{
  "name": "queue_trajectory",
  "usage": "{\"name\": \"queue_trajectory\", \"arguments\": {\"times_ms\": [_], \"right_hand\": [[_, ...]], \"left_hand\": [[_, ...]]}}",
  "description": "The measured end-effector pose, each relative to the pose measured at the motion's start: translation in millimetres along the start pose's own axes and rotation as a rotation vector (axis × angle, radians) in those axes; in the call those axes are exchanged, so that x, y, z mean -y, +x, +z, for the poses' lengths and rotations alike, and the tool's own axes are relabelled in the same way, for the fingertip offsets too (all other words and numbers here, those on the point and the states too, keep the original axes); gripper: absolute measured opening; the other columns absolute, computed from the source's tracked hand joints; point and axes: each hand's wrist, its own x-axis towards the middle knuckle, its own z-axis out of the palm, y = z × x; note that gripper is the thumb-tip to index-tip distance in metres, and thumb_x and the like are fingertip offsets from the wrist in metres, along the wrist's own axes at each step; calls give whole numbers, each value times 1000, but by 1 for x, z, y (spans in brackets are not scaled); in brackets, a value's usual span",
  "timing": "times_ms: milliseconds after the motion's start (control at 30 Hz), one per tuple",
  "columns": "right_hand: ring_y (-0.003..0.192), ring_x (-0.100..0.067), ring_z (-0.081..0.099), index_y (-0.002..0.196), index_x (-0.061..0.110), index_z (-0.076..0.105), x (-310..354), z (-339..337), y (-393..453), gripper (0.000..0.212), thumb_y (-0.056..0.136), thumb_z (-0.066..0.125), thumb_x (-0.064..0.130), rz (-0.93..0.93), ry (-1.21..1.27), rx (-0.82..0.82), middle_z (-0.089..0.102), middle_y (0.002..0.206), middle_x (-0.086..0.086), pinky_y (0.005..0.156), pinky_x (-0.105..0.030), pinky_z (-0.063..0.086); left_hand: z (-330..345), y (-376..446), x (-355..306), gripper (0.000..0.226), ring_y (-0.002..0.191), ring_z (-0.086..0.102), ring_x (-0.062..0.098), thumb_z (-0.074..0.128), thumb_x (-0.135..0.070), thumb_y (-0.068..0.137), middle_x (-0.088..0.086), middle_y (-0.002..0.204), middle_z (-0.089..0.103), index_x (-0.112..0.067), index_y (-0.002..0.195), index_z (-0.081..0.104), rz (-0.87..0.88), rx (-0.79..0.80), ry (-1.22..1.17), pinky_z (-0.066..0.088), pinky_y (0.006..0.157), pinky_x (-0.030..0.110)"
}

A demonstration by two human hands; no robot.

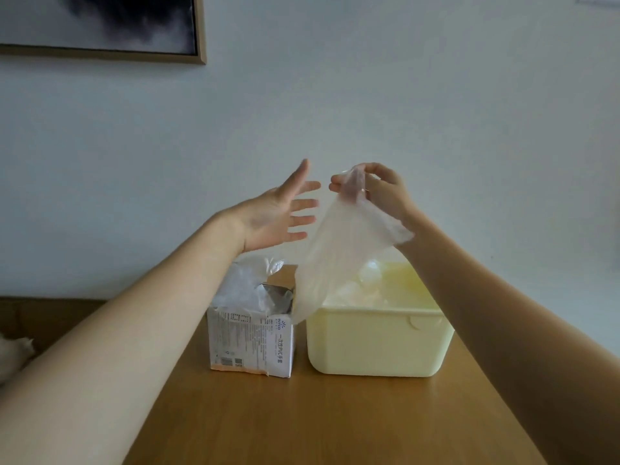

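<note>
My right hand [379, 191] pinches the cuff of a clear disposable glove [339, 250], which hangs down in front of the wall above the table. My left hand [281, 209] is raised just left of the glove, fingers straight and spread, palm turned toward it, not touching it. Below them a torn-open white glove box [251, 344] stands on the wooden table [318, 421], with more clear gloves bulging out of its top. To its right stands a pale yellow plastic tub [379, 344] holding crumpled clear gloves.
The table's far edge meets a white wall. A framed dark picture [100, 25] hangs at the upper left. Something white and fluffy [13, 357] lies at the left edge beside a brown surface.
</note>
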Motion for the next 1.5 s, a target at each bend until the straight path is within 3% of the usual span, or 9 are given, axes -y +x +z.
{"name": "queue_trajectory", "arguments": {"times_ms": [267,433,533,633,767,1000,1133,1267,1500], "right_hand": [[81,-19,66,110,6,45,-9,-7,-8,14,96,47,5,94,-13,-115,61,102,-14,65,-27,56],[89,-22,61,102,9,55,-11,-41,-26,56,76,60,59,555,-84,-40,61,95,-6,78,-34,49],[73,-17,66,90,7,64,-25,-41,-33,38,80,65,43,561,-149,-3,69,81,-4,75,-30,53],[41,-12,51,68,9,55,-36,-29,-23,30,97,50,18,336,-217,-345,58,49,-2,41,-17,42],[75,-29,59,88,4,66,-46,-51,-13,26,96,48,21,47,-975,-404,63,81,-12,65,-31,45],[99,-36,59,108,7,63,-62,-111,-28,28,98,43,22,254,-1422,-304,61,110,-18,75,-34,45],[103,-35,58,113,7,59,-60,-114,-28,28,100,39,22,327,-1580,-219,58,114,-15,77,-34,44],[103,-33,59,108,6,58,-61,-113,-31,27,100,39,23,341,-1755,-96,60,112,-13,72,-31,41],[107,-31,57,115,9,47,-47,-103,-30,31,97,47,34,147,-1889,68,59,115,-11,75,-34,42]], "left_hand": [[47,18,20,11,66,61,11,63,-18,88,5,78,63,-7,86,63,24,-130,108,50,62,16],[42,31,28,29,43,48,12,57,-21,90,1,56,54,-11,64,49,103,-731,98,34,44,21],[47,33,32,19,56,52,20,50,-21,91,0,61,56,-7,78,49,120,-841,182,39,48,24],[55,35,36,16,48,51,12,51,-21,92,-3,63,57,-9,84,46,172,-807,245,39,42,16],[40,35,43,22,67,61,21,54,-32,92,6,79,64,-10,93,55,165,-842,476,51,60,25],[6,26,42,21,81,49,20,53,-30,93,-3,90,56,-12,104,51,136,-1034,751,34,68,28],[32,48,32,35,88,57,22,63,-27,87,2,103,57,-17,118,52,337,-513,896,41,74,27],[65,59,48,81,106,57,23,68,-37,83,6,125,53,-24,148,21,-85,230,1256,46,90,29],[68,70,78,83,116,53,26,60,-19,88,9,133,50,-23,151,7,-300,305,1514,45,96,35]]}}
